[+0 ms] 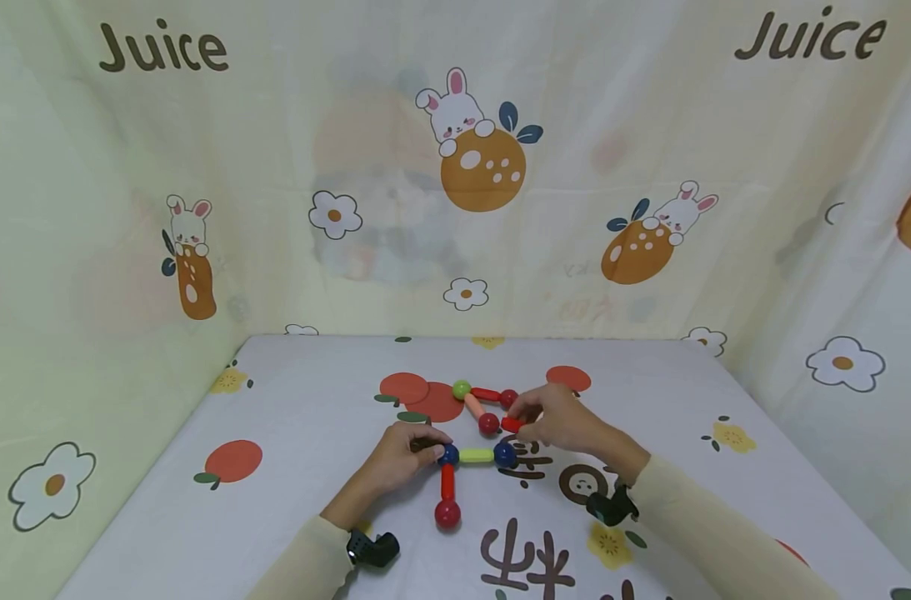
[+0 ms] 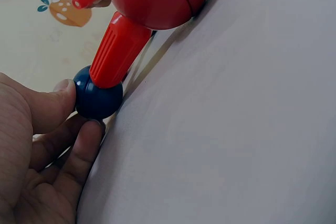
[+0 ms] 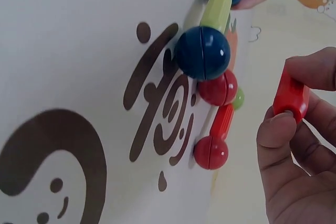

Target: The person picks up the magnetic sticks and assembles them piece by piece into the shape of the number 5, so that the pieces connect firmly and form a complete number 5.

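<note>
My left hand (image 1: 404,458) pinches a blue ball (image 2: 97,94) between thumb and fingertips. From that ball a red rod (image 1: 447,482) runs to a red ball (image 1: 447,514) nearer me, and a yellow-green rod (image 1: 476,456) runs right to a second blue ball (image 1: 504,454). Above the cloth, my right hand (image 1: 563,421) holds a loose red rod (image 3: 292,95) between thumb and fingers. Just beyond lies another piece: a green ball (image 1: 462,389) joined by a red rod (image 1: 486,394) and a salmon rod (image 1: 473,407) to two red balls (image 1: 488,424).
A white cloth (image 1: 312,517) printed with fruit, flowers and brown lettering covers the table. Behind it hangs a pale curtain (image 1: 275,250) with rabbit and flower prints, which also encloses both sides. Each wrist wears a dark band with a small device (image 1: 372,549).
</note>
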`<state>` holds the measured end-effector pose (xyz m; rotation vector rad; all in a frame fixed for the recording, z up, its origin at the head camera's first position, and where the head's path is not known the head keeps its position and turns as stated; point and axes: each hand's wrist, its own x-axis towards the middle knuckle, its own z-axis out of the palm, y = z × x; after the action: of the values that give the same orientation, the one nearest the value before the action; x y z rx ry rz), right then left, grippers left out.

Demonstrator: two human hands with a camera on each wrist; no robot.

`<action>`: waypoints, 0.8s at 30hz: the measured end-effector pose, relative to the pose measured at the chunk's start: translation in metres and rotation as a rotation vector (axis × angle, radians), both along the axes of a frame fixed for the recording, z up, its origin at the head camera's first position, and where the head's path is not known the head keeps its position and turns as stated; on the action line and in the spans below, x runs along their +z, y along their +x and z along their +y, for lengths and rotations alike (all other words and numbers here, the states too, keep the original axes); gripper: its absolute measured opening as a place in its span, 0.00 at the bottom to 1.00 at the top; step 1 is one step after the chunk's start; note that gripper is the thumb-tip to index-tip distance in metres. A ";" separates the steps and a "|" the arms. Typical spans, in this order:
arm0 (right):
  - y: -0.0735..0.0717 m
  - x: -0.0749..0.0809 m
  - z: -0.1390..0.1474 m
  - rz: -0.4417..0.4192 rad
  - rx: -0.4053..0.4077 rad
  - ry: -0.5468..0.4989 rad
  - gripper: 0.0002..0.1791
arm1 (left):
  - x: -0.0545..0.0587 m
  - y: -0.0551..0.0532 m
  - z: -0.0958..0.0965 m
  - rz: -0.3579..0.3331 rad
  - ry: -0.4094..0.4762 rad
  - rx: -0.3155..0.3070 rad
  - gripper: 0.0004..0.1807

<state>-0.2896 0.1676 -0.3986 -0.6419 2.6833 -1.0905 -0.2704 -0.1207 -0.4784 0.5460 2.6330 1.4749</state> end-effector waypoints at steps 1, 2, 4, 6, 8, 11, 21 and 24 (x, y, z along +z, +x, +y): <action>0.001 0.000 0.000 -0.002 0.010 -0.005 0.10 | 0.000 0.000 0.000 0.001 0.000 0.001 0.10; 0.003 0.001 -0.001 -0.005 0.021 -0.010 0.10 | 0.000 0.000 0.000 0.001 -0.001 0.001 0.10; 0.005 0.001 -0.003 -0.005 0.042 -0.011 0.11 | 0.000 0.000 0.000 -0.001 -0.003 0.003 0.10; 0.008 0.001 -0.005 -0.003 0.055 -0.005 0.11 | 0.000 0.000 0.000 -0.001 -0.002 0.001 0.10; 0.011 0.001 -0.007 -0.003 0.067 0.003 0.12 | 0.000 0.000 0.001 0.000 -0.003 -0.001 0.10; 0.014 0.002 -0.010 -0.018 0.085 0.007 0.12 | 0.000 0.000 0.001 0.002 -0.006 -0.002 0.10; 0.024 0.000 -0.017 -0.025 0.173 0.006 0.11 | 0.000 0.000 0.000 0.004 -0.005 -0.002 0.10; 0.027 -0.001 -0.020 -0.043 0.183 0.019 0.10 | -0.001 0.000 0.000 0.007 -0.006 -0.001 0.10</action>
<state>-0.2625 0.1475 -0.3995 -0.8325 2.5369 -1.0169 -0.2708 -0.1203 -0.4789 0.5532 2.6410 1.4675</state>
